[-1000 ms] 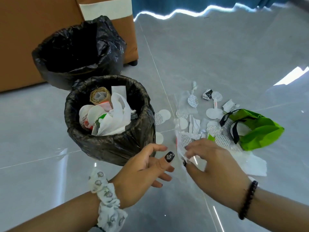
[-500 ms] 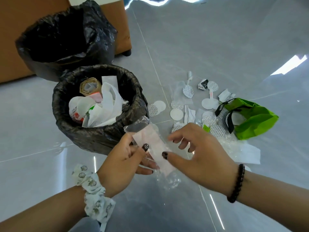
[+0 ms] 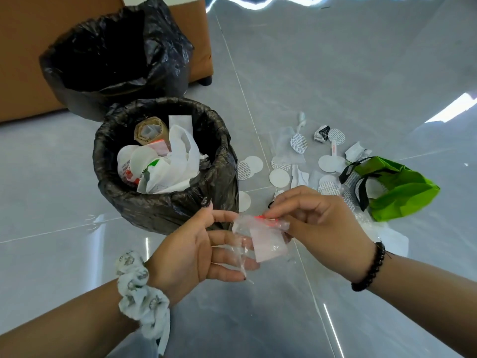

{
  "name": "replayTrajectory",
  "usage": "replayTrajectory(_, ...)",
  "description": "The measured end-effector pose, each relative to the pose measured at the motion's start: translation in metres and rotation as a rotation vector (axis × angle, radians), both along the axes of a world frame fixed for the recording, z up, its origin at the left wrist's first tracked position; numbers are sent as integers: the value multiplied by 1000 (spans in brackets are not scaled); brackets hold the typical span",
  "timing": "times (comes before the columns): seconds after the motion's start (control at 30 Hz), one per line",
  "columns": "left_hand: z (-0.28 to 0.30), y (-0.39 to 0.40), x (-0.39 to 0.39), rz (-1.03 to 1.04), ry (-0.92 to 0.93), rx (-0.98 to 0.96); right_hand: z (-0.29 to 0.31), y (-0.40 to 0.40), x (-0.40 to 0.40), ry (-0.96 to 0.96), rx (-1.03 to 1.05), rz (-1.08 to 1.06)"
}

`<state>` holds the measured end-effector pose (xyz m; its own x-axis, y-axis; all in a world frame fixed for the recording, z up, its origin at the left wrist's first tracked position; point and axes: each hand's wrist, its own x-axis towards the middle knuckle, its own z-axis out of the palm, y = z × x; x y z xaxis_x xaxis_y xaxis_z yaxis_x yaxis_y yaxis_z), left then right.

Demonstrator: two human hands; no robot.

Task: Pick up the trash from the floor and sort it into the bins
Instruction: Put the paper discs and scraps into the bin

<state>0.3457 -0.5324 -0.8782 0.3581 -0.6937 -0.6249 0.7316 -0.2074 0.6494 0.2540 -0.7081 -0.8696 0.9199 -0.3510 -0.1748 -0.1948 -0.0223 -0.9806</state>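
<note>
A clear plastic wrapper (image 3: 260,237) with a pale pink slip and a red edge hangs between both hands, just in front of the near bin. My right hand (image 3: 320,228) pinches its top red edge. My left hand (image 3: 196,250) holds the wrapper's lower left side, with its fingers under the film. The near bin (image 3: 165,202), lined with a black bag, holds white plastic, paper discs and a cardboard roll. Behind it stands a second black-lined bin (image 3: 113,47) whose inside looks dark. Several white round discs (image 3: 278,177) and paper scraps lie on the floor to the right.
A green bag with black straps (image 3: 397,192) lies on the grey tiled floor at the right, on a sheet of clear plastic (image 3: 387,236). A brown cabinet (image 3: 23,73) stands behind the bins at the left. Floor tiles stretch away beyond the litter.
My right hand lifted the wrapper off the floor and brought it to my left hand. Both hands now hold it, and it is more crumpled than half a second ago.
</note>
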Motion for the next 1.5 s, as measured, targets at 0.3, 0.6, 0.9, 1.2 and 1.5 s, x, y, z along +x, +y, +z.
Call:
replayTrajectory(0.3, -5, -2, -3, 74, -243, 51, -1, 2, -8, 83, 127, 46)
replayTrajectory(0.6, 1, -7, -3, 40, -141, 78, -5, 0, -1, 27, 23, -28)
replayTrajectory(0.9, 13, -3, 5, 21, -106, 0, -5, -3, -2, -344, -620, 179)
replayTrajectory(1.2, 27, -8, 30, 290, -495, 63, -5, -4, 6, -338, -577, 149)
replayTrajectory(1.5, 27, -10, 121, 229, -1265, 427, -16, -1, 4, -206, -508, 142)
